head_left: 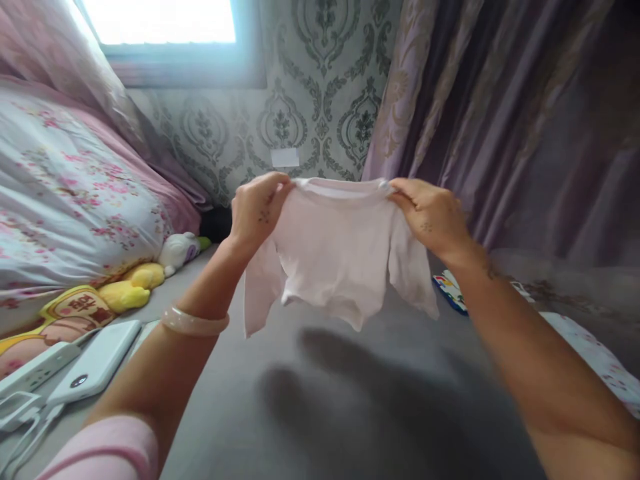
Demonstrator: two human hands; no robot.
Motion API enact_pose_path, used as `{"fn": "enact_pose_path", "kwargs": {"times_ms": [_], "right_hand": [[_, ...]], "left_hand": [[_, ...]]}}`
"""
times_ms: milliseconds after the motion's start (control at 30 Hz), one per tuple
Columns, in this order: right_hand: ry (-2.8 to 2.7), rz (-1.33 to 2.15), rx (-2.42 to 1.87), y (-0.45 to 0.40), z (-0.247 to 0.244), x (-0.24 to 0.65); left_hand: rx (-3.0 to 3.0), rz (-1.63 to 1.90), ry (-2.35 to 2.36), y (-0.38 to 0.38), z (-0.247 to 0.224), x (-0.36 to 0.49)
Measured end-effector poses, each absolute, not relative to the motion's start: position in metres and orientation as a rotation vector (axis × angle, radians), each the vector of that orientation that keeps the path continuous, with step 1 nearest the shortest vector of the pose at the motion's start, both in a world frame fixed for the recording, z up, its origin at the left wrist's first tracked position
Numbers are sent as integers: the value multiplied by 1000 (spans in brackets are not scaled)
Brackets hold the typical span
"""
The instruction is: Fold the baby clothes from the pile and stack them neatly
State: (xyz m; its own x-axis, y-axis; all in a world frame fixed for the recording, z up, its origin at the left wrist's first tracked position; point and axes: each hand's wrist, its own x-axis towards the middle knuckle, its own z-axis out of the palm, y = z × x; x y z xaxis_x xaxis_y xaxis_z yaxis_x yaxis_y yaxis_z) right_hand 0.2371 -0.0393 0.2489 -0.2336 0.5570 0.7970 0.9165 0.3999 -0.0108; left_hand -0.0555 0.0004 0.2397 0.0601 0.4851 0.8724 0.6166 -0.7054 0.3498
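Note:
A small pale pink long-sleeved top (340, 247) hangs in the air over a grey sheet (240, 413), its neckline upward and its sleeves drooping at both sides. My left hand (260, 207) pinches it at the shoulder on the left of the neckline. At the opposite shoulder, my right hand (433, 217) pinches the cloth between thumb and fingers. The neckline is stretched between the two hands, and the lower hem hangs unevenly above the sheet. Shadows fall on the sheet beneath it.
On the left lie a white power bank (97, 363), a power strip (43, 367) with cables, yellow plush toys (125, 290) and floral bedding (85, 193). A colourful flat item (450, 290) is at the right, below purple curtains (480, 120). Patterned wallpaper (320, 87) stands behind.

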Motion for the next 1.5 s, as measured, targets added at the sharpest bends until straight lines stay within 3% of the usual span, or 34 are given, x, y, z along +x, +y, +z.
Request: {"fn": "enact_pose_path", "kwargs": {"times_ms": [267, 800, 1200, 1500], "right_hand": [[-1799, -685, -1162, -26, 258, 240], [-1759, -281, -1154, -9, 240, 242], [-1629, -635, -1261, -17, 231, 226], [-1808, -858, -1336, -71, 231, 252]], "left_hand": [[-2243, -1837, -1164, 13, 251, -50], [-2329, -2193, -1364, 40, 222, -41], [-1769, -2037, -1271, 17, 219, -6], [-1939, -1585, -1219, -24, 227, -66]]}}
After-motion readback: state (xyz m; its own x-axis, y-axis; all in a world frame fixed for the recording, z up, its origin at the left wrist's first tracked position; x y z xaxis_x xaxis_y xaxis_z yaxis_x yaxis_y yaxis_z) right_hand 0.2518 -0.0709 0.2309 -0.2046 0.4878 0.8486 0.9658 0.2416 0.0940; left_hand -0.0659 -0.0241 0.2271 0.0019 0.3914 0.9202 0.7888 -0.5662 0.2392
